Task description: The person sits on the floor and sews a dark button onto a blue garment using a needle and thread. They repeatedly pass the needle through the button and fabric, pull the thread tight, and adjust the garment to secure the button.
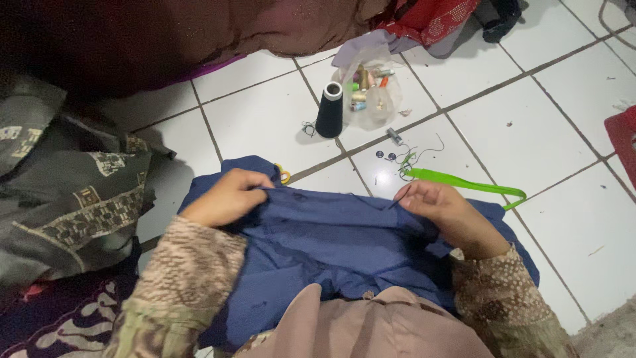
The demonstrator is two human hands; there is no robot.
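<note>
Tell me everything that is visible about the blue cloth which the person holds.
The blue cloth is a plain dark blue woven fabric, wrinkled and folded, probably a garment. It lies across the person's lap and partly on the white tiled floor. The left hand pinches its upper edge, and the right hand grips the same edge further along, so the edge is stretched between them. Its near part is hidden under a beige cloth.
</note>
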